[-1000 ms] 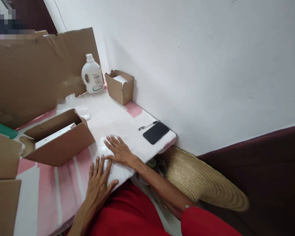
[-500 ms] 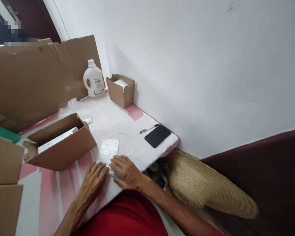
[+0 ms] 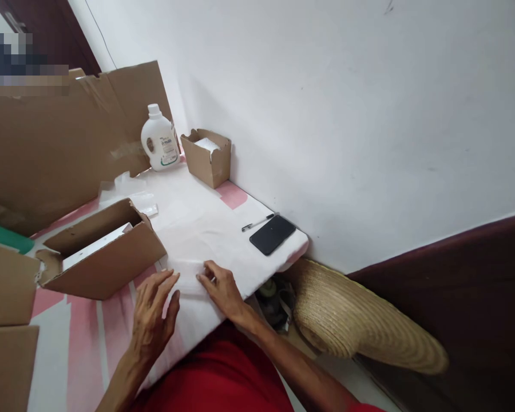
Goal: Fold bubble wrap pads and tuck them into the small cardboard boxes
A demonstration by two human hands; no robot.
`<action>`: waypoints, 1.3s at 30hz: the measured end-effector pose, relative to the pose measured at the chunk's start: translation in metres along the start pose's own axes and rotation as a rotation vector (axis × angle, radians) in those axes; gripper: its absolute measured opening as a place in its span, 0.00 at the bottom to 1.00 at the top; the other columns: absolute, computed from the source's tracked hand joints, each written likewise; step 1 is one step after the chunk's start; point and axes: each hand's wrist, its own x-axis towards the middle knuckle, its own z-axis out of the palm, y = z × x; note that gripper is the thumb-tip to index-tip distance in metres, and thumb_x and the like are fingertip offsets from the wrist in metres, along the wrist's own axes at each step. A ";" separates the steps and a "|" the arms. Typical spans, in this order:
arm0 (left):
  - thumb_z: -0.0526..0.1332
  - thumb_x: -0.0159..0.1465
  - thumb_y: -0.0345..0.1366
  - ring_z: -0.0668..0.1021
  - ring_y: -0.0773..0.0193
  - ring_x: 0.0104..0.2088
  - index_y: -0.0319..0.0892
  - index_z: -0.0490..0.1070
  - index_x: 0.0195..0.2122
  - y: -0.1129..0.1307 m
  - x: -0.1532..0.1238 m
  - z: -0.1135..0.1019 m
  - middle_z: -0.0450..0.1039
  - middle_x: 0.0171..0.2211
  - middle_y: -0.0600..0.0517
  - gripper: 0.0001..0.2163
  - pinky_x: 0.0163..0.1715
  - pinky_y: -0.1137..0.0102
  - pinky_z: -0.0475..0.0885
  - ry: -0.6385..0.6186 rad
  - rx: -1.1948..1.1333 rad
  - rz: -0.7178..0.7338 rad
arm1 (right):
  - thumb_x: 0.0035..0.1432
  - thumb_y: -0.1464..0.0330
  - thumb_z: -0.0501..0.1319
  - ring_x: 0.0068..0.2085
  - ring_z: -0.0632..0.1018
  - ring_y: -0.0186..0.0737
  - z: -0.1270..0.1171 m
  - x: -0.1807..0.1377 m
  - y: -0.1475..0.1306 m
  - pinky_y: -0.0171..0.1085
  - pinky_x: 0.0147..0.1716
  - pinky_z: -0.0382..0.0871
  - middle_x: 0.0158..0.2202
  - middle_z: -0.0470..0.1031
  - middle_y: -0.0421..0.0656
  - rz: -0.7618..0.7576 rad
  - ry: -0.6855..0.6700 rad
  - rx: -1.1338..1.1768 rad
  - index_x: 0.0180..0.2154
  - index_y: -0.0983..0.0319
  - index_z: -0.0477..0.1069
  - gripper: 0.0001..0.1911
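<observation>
A small bubble-wrap packet (image 3: 187,273) lies near the front edge of the table (image 3: 86,343), which has a white and pink cover. It looks flat and pale and is hard to tell from the white cover. My right hand (image 3: 221,286) pinches its right edge with the fingertips. My left hand (image 3: 154,315) is at its left side with the fingers spread and the tips at the packet's edge. An open cardboard box (image 3: 105,252) lying on its side, with a white flat item inside, sits just left of the hands.
A black phone (image 3: 272,234) and a pen (image 3: 257,222) lie at the table's right corner. A white bottle (image 3: 158,140) and a small open carton (image 3: 206,155) stand by the wall. Cardboard sheets (image 3: 60,137) lean at the back; a straw hat (image 3: 360,320) is below.
Both hands slid back off the top of the packet to its near edges. The right fingers have taken its edge, and the left hand's fingers have spread. The bubble texture no longer shows clearly.
</observation>
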 end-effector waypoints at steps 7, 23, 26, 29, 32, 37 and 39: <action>0.58 0.69 0.37 0.65 0.47 0.67 0.41 0.56 0.69 -0.006 -0.031 0.063 0.64 0.66 0.39 0.28 0.62 0.53 0.64 -0.275 0.162 0.061 | 0.63 0.69 0.59 0.33 0.79 0.42 0.002 0.021 0.017 0.39 0.37 0.74 0.33 0.77 0.41 0.089 0.068 -0.171 0.54 0.63 0.68 0.18; 0.56 0.69 0.47 0.56 0.50 0.72 0.47 0.53 0.71 -0.020 -0.054 0.091 0.56 0.71 0.44 0.30 0.66 0.54 0.57 -0.355 0.140 -0.005 | 0.70 0.46 0.48 0.73 0.51 0.58 -0.009 0.025 0.018 0.62 0.68 0.46 0.73 0.49 0.54 -0.169 -0.248 -0.738 0.71 0.68 0.52 0.41; 0.56 0.69 0.46 0.57 0.50 0.71 0.46 0.55 0.70 -0.021 -0.055 0.092 0.57 0.71 0.43 0.29 0.66 0.54 0.57 -0.342 0.145 0.007 | 0.69 0.46 0.50 0.74 0.45 0.53 -0.006 0.033 0.006 0.56 0.71 0.42 0.74 0.45 0.51 -0.372 -0.302 -0.680 0.72 0.66 0.46 0.43; 0.56 0.69 0.44 0.59 0.49 0.70 0.43 0.60 0.68 -0.020 -0.054 0.091 0.60 0.69 0.40 0.27 0.67 0.52 0.57 -0.334 0.148 0.022 | 0.71 0.48 0.49 0.74 0.50 0.48 0.008 0.041 0.007 0.52 0.71 0.44 0.73 0.53 0.50 -0.476 -0.481 -0.605 0.71 0.64 0.52 0.38; 0.58 0.68 0.44 0.63 0.48 0.68 0.42 0.63 0.66 -0.016 -0.050 0.086 0.63 0.67 0.40 0.26 0.66 0.51 0.58 -0.367 0.136 0.004 | 0.71 0.51 0.51 0.72 0.57 0.49 0.014 0.052 0.018 0.53 0.69 0.51 0.70 0.58 0.55 -0.425 -0.519 -0.577 0.69 0.67 0.56 0.35; 0.59 0.67 0.37 0.67 0.48 0.65 0.42 0.61 0.66 -0.012 -0.035 0.073 0.67 0.65 0.41 0.25 0.61 0.52 0.64 -0.373 0.124 -0.007 | 0.70 0.59 0.56 0.66 0.67 0.55 -0.014 0.057 0.018 0.58 0.62 0.65 0.64 0.66 0.59 -0.380 -0.177 -0.460 0.63 0.64 0.64 0.26; 0.57 0.68 0.32 0.70 0.51 0.63 0.43 0.65 0.62 -0.014 -0.030 0.068 0.71 0.61 0.43 0.21 0.61 0.53 0.64 -0.360 0.111 0.018 | 0.68 0.61 0.59 0.58 0.73 0.53 -0.027 0.049 0.009 0.56 0.57 0.70 0.56 0.73 0.55 -0.402 -0.147 -0.392 0.59 0.62 0.68 0.21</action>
